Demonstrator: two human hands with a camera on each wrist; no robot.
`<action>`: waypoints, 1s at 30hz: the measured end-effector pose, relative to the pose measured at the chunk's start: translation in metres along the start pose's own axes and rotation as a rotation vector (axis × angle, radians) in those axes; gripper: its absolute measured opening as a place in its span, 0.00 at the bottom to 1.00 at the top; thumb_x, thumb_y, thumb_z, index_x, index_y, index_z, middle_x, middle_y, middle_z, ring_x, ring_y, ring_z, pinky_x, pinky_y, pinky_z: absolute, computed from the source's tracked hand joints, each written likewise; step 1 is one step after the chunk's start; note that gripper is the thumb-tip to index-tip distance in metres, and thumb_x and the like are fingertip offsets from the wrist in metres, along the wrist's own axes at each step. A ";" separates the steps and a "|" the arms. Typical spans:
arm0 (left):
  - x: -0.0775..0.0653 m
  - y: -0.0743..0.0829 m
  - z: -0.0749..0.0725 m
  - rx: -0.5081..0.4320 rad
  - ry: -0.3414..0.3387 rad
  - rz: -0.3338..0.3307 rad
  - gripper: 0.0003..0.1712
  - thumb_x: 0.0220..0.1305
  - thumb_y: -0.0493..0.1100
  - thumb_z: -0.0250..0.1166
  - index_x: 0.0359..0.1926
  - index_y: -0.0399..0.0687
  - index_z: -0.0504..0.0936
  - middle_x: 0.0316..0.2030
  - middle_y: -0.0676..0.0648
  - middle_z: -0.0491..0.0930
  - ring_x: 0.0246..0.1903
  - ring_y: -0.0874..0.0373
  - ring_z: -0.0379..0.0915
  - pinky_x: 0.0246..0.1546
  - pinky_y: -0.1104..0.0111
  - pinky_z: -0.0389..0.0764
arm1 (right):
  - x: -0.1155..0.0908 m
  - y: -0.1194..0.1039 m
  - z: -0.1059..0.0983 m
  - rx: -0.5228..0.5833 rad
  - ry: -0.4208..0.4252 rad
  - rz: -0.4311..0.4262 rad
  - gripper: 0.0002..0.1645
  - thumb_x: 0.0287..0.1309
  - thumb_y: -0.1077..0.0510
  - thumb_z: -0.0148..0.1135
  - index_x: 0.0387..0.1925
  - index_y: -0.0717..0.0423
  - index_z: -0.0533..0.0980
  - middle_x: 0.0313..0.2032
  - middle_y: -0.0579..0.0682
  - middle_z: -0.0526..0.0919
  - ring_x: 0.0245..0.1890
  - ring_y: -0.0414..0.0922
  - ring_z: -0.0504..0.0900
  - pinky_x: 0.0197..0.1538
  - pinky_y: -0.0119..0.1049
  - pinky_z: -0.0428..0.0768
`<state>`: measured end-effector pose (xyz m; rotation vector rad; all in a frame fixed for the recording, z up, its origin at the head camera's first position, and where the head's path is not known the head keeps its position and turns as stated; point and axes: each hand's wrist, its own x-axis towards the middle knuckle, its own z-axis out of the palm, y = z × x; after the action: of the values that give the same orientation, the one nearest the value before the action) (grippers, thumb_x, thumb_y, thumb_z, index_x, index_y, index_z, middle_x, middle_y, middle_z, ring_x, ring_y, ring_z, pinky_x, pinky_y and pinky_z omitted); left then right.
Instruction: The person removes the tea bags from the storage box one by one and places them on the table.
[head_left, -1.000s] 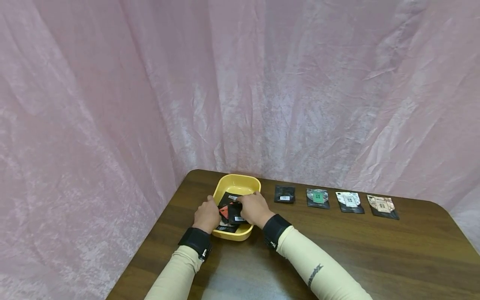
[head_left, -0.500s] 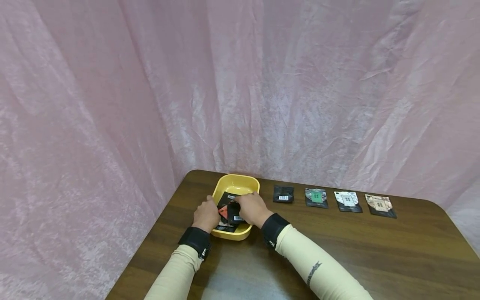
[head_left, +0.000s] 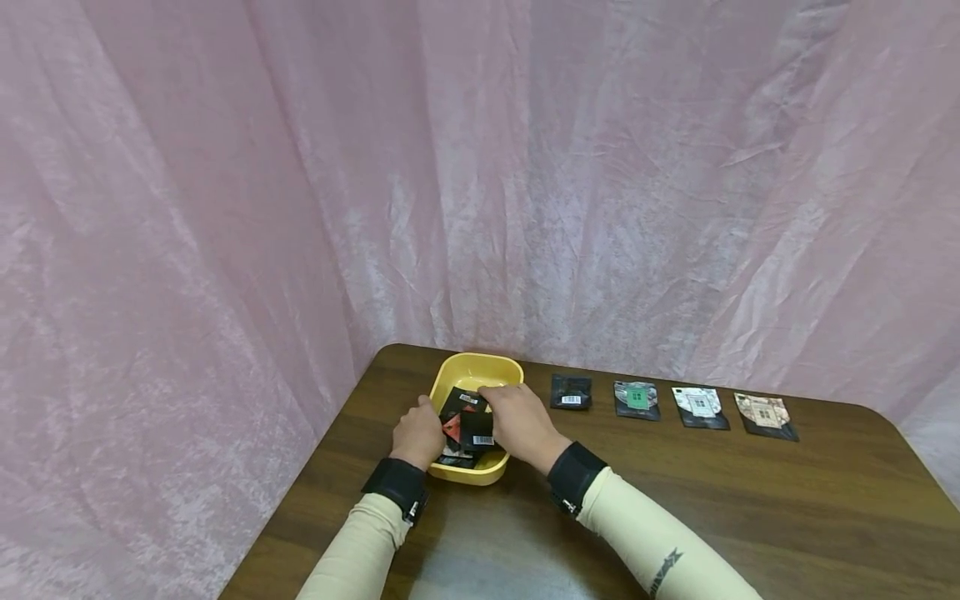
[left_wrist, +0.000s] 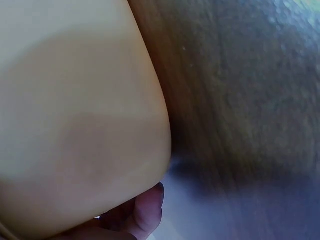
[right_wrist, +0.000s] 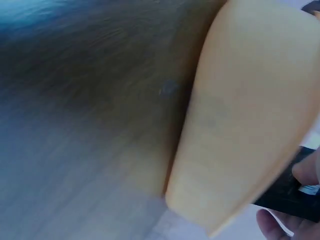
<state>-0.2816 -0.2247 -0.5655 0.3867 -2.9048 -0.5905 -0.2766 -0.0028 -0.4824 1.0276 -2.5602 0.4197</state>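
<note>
A yellow plastic container [head_left: 483,367] stands on the table's far left part. It holds several small black packets, one with a red-orange patch [head_left: 452,428]. My left hand [head_left: 418,433] grips the container's left wall; the left wrist view shows a curled finger [left_wrist: 149,210] at its rim. Inside, near the right wall, my right hand [head_left: 521,423] pinches a black packet [head_left: 476,432] with a barcode label. In the right wrist view the thumb presses on this black packet [right_wrist: 282,192], above the container's wall. The other packets are partly hidden beneath it.
To the container's right, a row lies on the wooden table [head_left: 675,492]: a black packet with a barcode [head_left: 572,392], a green-labelled packet [head_left: 637,400], a white-labelled packet [head_left: 701,407] and a beige-labelled packet [head_left: 765,415]. A pink curtain [head_left: 480,183] hangs behind and left.
My right wrist and forearm have shifted rightward, and the pinched packet is a little farther right. More of the barcoded packet beneath shows. The left hand stays on the container.
</note>
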 end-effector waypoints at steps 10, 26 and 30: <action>-0.023 0.031 -0.036 0.003 -0.022 0.001 0.20 0.59 0.36 0.69 0.50 0.34 0.73 0.41 0.29 0.86 0.39 0.33 0.87 0.38 0.41 0.85 | -0.046 0.031 -0.041 -0.045 0.225 0.045 0.19 0.65 0.70 0.60 0.54 0.56 0.85 0.48 0.51 0.93 0.49 0.50 0.91 0.47 0.44 0.84; -0.026 0.035 -0.044 0.019 -0.044 -0.017 0.22 0.61 0.38 0.70 0.52 0.34 0.73 0.44 0.28 0.85 0.41 0.35 0.88 0.45 0.39 0.85 | -0.106 0.045 -0.046 -0.119 -0.115 0.188 0.19 0.53 0.73 0.64 0.44 0.57 0.90 0.36 0.51 0.93 0.26 0.45 0.85 0.34 0.42 0.82; -0.029 0.041 -0.050 0.005 -0.073 -0.025 0.23 0.63 0.37 0.69 0.55 0.32 0.73 0.45 0.27 0.85 0.43 0.34 0.88 0.47 0.40 0.85 | -0.107 0.048 -0.042 -0.088 -0.165 0.193 0.14 0.56 0.73 0.65 0.39 0.58 0.90 0.29 0.51 0.90 0.19 0.39 0.74 0.23 0.39 0.76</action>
<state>-0.2528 -0.1983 -0.5066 0.4112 -2.9756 -0.6146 -0.2293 0.1114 -0.4965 0.8178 -2.8102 0.2786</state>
